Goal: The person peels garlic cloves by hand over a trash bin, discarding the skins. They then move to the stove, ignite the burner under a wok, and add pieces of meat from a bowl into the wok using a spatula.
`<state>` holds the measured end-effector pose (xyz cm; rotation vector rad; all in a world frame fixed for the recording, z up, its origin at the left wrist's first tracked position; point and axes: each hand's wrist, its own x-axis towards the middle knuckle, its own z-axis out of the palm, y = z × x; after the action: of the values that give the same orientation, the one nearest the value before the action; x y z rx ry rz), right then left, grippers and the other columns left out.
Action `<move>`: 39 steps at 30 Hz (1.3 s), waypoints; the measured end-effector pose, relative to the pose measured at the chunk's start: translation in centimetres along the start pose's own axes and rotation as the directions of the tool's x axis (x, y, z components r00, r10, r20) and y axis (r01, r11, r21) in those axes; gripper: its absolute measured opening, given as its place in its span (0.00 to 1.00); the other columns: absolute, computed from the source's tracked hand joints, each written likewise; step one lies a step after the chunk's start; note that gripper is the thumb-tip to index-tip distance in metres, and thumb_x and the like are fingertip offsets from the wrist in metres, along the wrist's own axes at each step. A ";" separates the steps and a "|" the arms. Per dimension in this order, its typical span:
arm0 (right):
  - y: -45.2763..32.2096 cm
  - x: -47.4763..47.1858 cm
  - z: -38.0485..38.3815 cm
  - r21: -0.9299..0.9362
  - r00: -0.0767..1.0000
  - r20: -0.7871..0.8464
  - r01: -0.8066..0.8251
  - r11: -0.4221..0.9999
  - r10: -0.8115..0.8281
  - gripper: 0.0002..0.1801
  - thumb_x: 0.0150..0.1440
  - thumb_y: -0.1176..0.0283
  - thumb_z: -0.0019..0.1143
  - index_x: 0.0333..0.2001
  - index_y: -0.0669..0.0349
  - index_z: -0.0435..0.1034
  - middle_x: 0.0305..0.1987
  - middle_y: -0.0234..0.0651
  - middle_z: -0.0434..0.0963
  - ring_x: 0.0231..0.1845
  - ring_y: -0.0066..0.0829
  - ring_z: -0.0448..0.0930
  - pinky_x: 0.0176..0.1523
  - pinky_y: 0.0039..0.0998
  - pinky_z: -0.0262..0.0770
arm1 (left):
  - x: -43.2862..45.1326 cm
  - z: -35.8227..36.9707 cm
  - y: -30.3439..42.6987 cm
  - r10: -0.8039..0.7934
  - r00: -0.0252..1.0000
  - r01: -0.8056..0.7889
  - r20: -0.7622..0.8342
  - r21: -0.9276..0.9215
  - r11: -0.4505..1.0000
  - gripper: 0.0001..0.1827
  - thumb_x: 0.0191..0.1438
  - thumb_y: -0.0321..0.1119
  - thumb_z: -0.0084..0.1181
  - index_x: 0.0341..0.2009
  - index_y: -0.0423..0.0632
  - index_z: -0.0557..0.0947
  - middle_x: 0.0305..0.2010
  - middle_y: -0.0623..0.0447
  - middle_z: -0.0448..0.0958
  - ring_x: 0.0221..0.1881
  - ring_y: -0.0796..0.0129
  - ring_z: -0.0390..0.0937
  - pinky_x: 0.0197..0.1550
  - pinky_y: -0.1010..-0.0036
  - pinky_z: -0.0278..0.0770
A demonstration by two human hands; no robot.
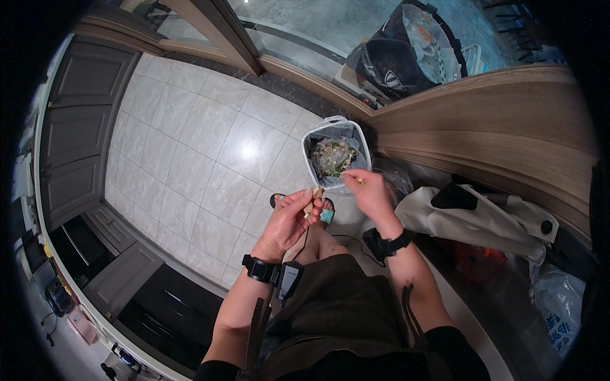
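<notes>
My left hand (pixel 288 216) pinches a small tan piece (pixel 318 192), possibly a garlic clove, between thumb and forefinger. More pale pieces (pixel 309 208) show lower down among its curled fingers. My right hand (pixel 369 190) is closed around a small yellowish bit (pixel 360 181), too small to identify, near the bin's front rim. Just beyond both hands stands a white waste bin (pixel 307 164) with a grey plastic liner. Food scraps (pixel 333 155), some green and leafy, lie inside it with clear plastic film.
A wooden-framed glass door (pixel 305 85) runs behind the bin. On the right, a light cloth garment (pixel 448 219) hangs above plastic bags (pixel 557 305). Grey cabinets (pixel 83 114) and a counter line the left. A black bag (pixel 391 62) sits beyond the glass.
</notes>
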<state>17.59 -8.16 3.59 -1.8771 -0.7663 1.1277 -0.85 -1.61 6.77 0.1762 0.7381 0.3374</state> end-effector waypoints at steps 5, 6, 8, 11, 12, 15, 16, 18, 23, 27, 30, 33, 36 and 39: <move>-3.1 -2.0 1.2 0.273 0.973 0.222 0.004 0.962 -0.067 0.07 0.50 0.78 0.52 0.33 0.69 0.72 0.30 0.33 0.76 0.31 0.17 0.73 0.35 0.19 0.68 | 0.1 0.0 -0.3 -0.022 0.999 0.022 -0.035 -0.011 1.000 0.12 0.58 0.36 0.44 0.37 0.39 0.74 0.27 0.54 0.73 0.25 0.76 0.69 0.28 0.82 0.67; -3.3 -2.1 1.3 0.301 0.968 0.223 0.045 0.953 -0.117 0.06 0.51 0.78 0.52 0.33 0.70 0.72 0.30 0.34 0.76 0.31 0.18 0.73 0.35 0.19 0.68 | 0.1 0.0 -0.4 -0.029 0.999 0.029 -0.033 -0.019 0.999 0.12 0.58 0.36 0.44 0.36 0.40 0.74 0.27 0.54 0.73 0.24 0.76 0.68 0.27 0.82 0.67; -3.4 -2.1 1.4 0.299 0.970 0.220 0.034 0.954 -0.104 0.06 0.51 0.78 0.52 0.32 0.70 0.72 0.29 0.33 0.75 0.31 0.18 0.73 0.35 0.19 0.68 | 0.1 0.1 -0.4 -0.037 0.999 0.037 -0.027 -0.012 0.999 0.12 0.58 0.36 0.44 0.35 0.40 0.74 0.25 0.54 0.73 0.22 0.76 0.67 0.26 0.82 0.66; -3.2 -2.0 1.4 0.277 0.966 0.225 0.065 0.959 -0.131 0.05 0.51 0.78 0.51 0.31 0.70 0.72 0.28 0.33 0.75 0.31 0.18 0.73 0.34 0.20 0.67 | 0.0 0.2 -0.3 -0.040 0.999 0.040 -0.022 0.001 0.999 0.12 0.58 0.36 0.44 0.33 0.41 0.74 0.24 0.54 0.73 0.20 0.76 0.66 0.24 0.83 0.64; -3.2 -2.1 1.3 0.265 0.963 0.228 0.081 0.961 -0.144 0.05 0.51 0.78 0.51 0.31 0.70 0.72 0.28 0.33 0.75 0.30 0.19 0.73 0.34 0.20 0.67 | 0.0 0.2 -0.3 -0.041 0.999 0.041 -0.019 0.006 0.999 0.12 0.58 0.36 0.44 0.32 0.41 0.74 0.24 0.54 0.72 0.20 0.76 0.65 0.23 0.83 0.64; -3.2 -2.3 1.3 0.258 0.969 0.213 0.071 0.963 -0.129 0.05 0.51 0.78 0.51 0.30 0.70 0.71 0.27 0.32 0.75 0.29 0.17 0.72 0.32 0.19 0.66 | -0.1 0.5 -0.3 -0.039 0.998 0.041 -0.051 0.048 0.998 0.14 0.58 0.37 0.44 0.30 0.40 0.75 0.23 0.56 0.73 0.19 0.77 0.66 0.23 0.83 0.66; -3.3 -2.4 1.2 0.278 0.970 0.220 0.040 0.960 -0.104 0.05 0.51 0.78 0.51 0.30 0.70 0.71 0.27 0.31 0.74 0.28 0.16 0.71 0.32 0.19 0.66 | -0.2 0.6 -0.2 -0.040 0.997 0.044 -0.061 0.064 0.997 0.14 0.58 0.37 0.44 0.30 0.40 0.75 0.23 0.56 0.73 0.19 0.77 0.66 0.23 0.83 0.65; -3.6 -2.7 0.9 0.320 0.970 0.234 -0.019 0.947 -0.059 0.05 0.51 0.77 0.51 0.29 0.70 0.71 0.25 0.29 0.74 0.27 0.14 0.70 0.31 0.18 0.64 | -0.3 0.8 -0.2 -0.041 0.996 0.049 -0.081 0.097 0.994 0.13 0.58 0.37 0.45 0.30 0.40 0.75 0.22 0.56 0.72 0.19 0.77 0.66 0.23 0.83 0.65; -4.2 -2.7 0.8 0.328 0.970 0.245 -0.072 0.942 -0.012 0.05 0.51 0.77 0.51 0.28 0.68 0.72 0.22 0.25 0.72 0.24 0.11 0.67 0.28 0.16 0.62 | -0.5 1.1 -0.1 -0.034 0.995 0.046 -0.096 0.129 0.991 0.13 0.58 0.36 0.45 0.31 0.40 0.76 0.22 0.57 0.72 0.19 0.77 0.66 0.23 0.83 0.65; -4.2 -2.9 1.1 0.370 0.972 0.231 -0.117 0.922 0.030 0.05 0.51 0.77 0.51 0.28 0.68 0.72 0.21 0.24 0.71 0.23 0.10 0.66 0.26 0.16 0.61 | -0.6 1.0 -0.2 -0.030 0.997 0.039 -0.071 0.131 0.991 0.13 0.58 0.37 0.45 0.31 0.40 0.76 0.22 0.57 0.73 0.19 0.77 0.66 0.23 0.84 0.65; -4.0 -2.9 1.3 0.386 0.963 0.245 -0.200 0.901 0.110 0.05 0.51 0.77 0.51 0.27 0.68 0.71 0.21 0.24 0.71 0.23 0.10 0.66 0.27 0.16 0.61 | -0.5 1.1 -0.4 -0.001 0.996 0.011 -0.088 0.115 0.993 0.11 0.56 0.36 0.48 0.33 0.41 0.76 0.24 0.56 0.73 0.21 0.77 0.67 0.24 0.84 0.65; -3.9 -3.0 1.7 0.390 0.976 0.170 -0.195 0.900 0.138 0.05 0.50 0.77 0.51 0.27 0.68 0.72 0.20 0.24 0.71 0.23 0.10 0.65 0.26 0.15 0.60 | -0.3 1.4 -1.2 0.171 0.978 -0.154 -0.117 0.139 0.978 0.07 0.53 0.32 0.53 0.35 0.43 0.76 0.27 0.56 0.74 0.25 0.78 0.68 0.25 0.85 0.65; -3.7 -3.2 2.5 0.365 0.994 0.107 -0.066 0.929 0.028 0.04 0.50 0.77 0.52 0.26 0.67 0.72 0.19 0.24 0.70 0.21 0.09 0.65 0.24 0.15 0.59 | 0.0 1.3 -1.6 0.355 0.928 -0.287 -0.112 0.391 0.874 0.09 0.51 0.28 0.54 0.38 0.44 0.75 0.29 0.56 0.73 0.26 0.76 0.68 0.29 0.82 0.67; -3.5 -3.2 2.7 0.312 0.997 0.083 -0.025 0.950 -0.001 0.04 0.49 0.77 0.52 0.26 0.67 0.72 0.18 0.24 0.69 0.20 0.09 0.64 0.23 0.15 0.58 | 0.0 1.0 -1.6 0.333 0.935 -0.274 -0.124 0.342 0.899 0.10 0.48 0.25 0.57 0.37 0.43 0.75 0.31 0.56 0.74 0.29 0.78 0.70 0.29 0.83 0.67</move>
<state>13.51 -8.15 7.15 -1.5800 -0.5813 1.2607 0.25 -3.10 7.10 0.5811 0.9453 0.5368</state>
